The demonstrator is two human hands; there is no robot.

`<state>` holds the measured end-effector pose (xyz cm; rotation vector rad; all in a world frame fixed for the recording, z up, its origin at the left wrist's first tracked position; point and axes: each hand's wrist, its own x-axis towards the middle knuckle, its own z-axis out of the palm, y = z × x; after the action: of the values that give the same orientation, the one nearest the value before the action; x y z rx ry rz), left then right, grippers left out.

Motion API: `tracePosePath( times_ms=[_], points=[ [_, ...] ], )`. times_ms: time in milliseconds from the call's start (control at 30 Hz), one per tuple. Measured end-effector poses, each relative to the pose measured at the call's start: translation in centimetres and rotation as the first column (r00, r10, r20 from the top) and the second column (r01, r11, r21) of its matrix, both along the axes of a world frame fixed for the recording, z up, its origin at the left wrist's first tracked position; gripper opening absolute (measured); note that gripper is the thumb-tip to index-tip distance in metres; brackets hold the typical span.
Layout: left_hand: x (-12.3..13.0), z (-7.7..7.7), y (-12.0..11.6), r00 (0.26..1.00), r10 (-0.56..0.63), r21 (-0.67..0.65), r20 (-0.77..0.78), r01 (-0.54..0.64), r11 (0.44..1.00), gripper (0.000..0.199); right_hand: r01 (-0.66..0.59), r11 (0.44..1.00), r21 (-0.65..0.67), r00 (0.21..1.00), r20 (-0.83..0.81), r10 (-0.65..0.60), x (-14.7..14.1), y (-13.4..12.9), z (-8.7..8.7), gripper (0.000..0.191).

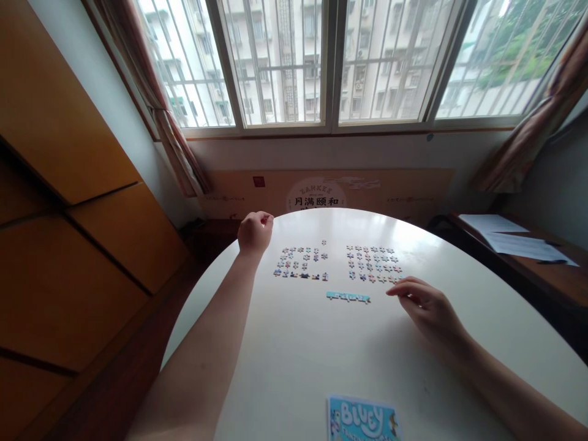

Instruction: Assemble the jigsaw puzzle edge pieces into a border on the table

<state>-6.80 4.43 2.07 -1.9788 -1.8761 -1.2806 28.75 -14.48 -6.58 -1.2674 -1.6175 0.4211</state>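
Observation:
Loose jigsaw pieces lie in two groups on a white round table (285,355), a left group (304,266) and a right group (374,263). Nearer than both is a short joined strip of light blue pieces (348,297). My left hand (255,233) is held at the table's far left edge, its fingers curled in; anything inside them is hidden. Just right of the strip, beside the lower corner of the right group, my right hand (420,298) has thumb and index finger close together, and whatever they may hold is too small to make out.
A blue Bluey box or sheet (364,419) lies at the table's near side. Papers (523,244) rest on a dark side desk (558,272) at the right. Beyond the table stands a large printed cardboard panel (404,184) under the window. Wooden cabinets are at the left.

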Motion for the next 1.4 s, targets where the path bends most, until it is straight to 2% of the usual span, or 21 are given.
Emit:
tracePosePath(
  times_ms=[167,233,333,600,833,1400],
  points=[
    [-2.0,-4.8,1.5,0.980,0.092,-0.158,0.179,-0.064,0.985,0.023,-0.001,1.000,-0.012,1.000,0.003,0.001,0.3,0.1,-0.2,0.020],
    [-3.0,-6.0,1.9,0.963,0.135,-0.212,0.235,-0.084,0.974,0.022,-0.027,0.999,-0.029,0.999,0.018,0.028,0.5,0.3,-0.2,0.019],
    [-4.1,-7.1,2.5,0.928,0.199,-0.245,0.315,-0.123,0.962,0.024,-0.054,0.997,-0.053,0.998,0.022,0.056,0.7,0.3,-0.1,0.018],
    [-4.6,-7.5,3.0,0.894,0.219,-0.231,0.392,-0.135,0.964,0.024,-0.030,0.994,-0.104,0.993,-0.115,0.018,0.1,-0.2,0.0,0.017],
    [-4.5,-7.6,3.0,0.895,0.210,-0.216,0.394,-0.132,0.967,0.023,-0.038,0.986,-0.162,0.991,-0.130,0.017,0.5,-0.1,-0.4,0.018],
    [-4.6,-7.8,3.2,0.886,0.221,-0.210,0.408,-0.144,0.967,0.023,-0.018,0.995,-0.094,0.998,-0.056,0.013,0.9,0.2,-0.2,0.015]
  ],
)
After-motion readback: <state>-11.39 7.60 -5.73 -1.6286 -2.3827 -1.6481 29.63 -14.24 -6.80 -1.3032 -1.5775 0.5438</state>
